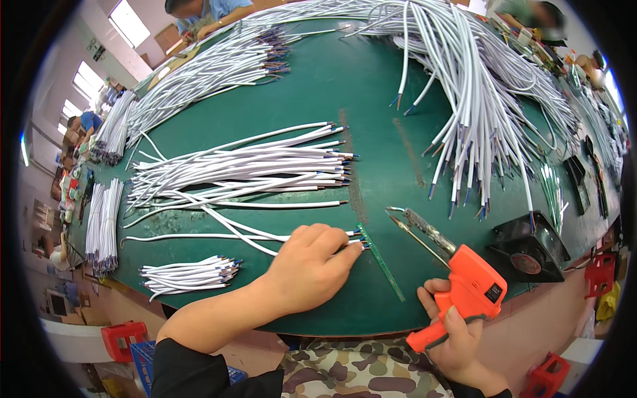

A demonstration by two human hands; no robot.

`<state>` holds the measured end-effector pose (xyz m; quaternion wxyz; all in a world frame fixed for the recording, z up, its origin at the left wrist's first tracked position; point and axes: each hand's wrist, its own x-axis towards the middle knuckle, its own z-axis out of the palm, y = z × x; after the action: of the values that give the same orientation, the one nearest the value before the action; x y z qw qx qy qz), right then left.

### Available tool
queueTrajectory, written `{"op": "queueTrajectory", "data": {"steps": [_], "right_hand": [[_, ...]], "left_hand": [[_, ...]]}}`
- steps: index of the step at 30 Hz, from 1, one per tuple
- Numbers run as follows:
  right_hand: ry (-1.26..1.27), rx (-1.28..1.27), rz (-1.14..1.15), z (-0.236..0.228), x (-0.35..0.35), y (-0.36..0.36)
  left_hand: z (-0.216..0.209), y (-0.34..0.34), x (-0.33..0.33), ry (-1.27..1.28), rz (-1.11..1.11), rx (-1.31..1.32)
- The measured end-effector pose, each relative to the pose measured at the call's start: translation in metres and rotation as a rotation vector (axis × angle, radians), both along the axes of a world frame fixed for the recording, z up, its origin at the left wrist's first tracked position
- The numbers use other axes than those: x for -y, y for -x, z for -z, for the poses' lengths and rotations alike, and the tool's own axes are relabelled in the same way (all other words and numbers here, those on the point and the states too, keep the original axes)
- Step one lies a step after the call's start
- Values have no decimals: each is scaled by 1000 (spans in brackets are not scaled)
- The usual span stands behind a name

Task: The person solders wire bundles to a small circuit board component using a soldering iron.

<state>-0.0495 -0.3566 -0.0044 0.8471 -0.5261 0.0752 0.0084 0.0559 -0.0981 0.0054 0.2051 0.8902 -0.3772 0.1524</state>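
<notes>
My left hand point(312, 265) presses down on the table with its fingers closed round a few white cables point(249, 232). Their stripped ends, with blue and brown cores, stick out past my fingertips beside a thin green strip point(381, 262), which looks like a narrow circuit board. In my right hand point(458, 338) is an orange-red soldering gun point(476, 282), gripped by its handle. Its metal tip points up and left, above the table and apart from the cables. Beyond my left hand lies a loose row of white cables point(245, 166), their cut ends toward the right.
On the green table point(312, 86), a black fan point(527, 249) stands right of the soldering gun. Cable bundles point(464, 86) spread across the back; a short bundle point(189, 275) lies near left. Green strips point(551, 189) lie far right. Co-workers point(209, 16) sit beyond. Red stools point(124, 339) flank the table.
</notes>
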Motion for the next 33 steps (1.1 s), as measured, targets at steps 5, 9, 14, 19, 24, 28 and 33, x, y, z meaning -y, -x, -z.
{"op": "queueTrajectory", "data": {"steps": [5, 9, 14, 19, 24, 28, 33], "right_hand": [[-116, 70, -81, 7, -13, 10], [-232, 42, -173, 10, -32, 17], [-204, 66, -143, 11, -37, 17], [-129, 200, -14, 12, -23, 13], [-26, 200, 15, 12, -10, 6], [-53, 242, 76, 11, 4, 10], [66, 269, 77, 16, 24, 20]], "left_hand": [[-8, 6, -27, -76, -57, -38], [-6, 7, -48, -72, -36, -86], [-5, 9, -56, -57, -37, -82], [-12, -7, -51, -34, -39, -57], [0, -49, -34, -63, -72, -37], [1, -67, -31, -214, -50, -70], [-28, -64, -26, 119, 10, -298]]}}
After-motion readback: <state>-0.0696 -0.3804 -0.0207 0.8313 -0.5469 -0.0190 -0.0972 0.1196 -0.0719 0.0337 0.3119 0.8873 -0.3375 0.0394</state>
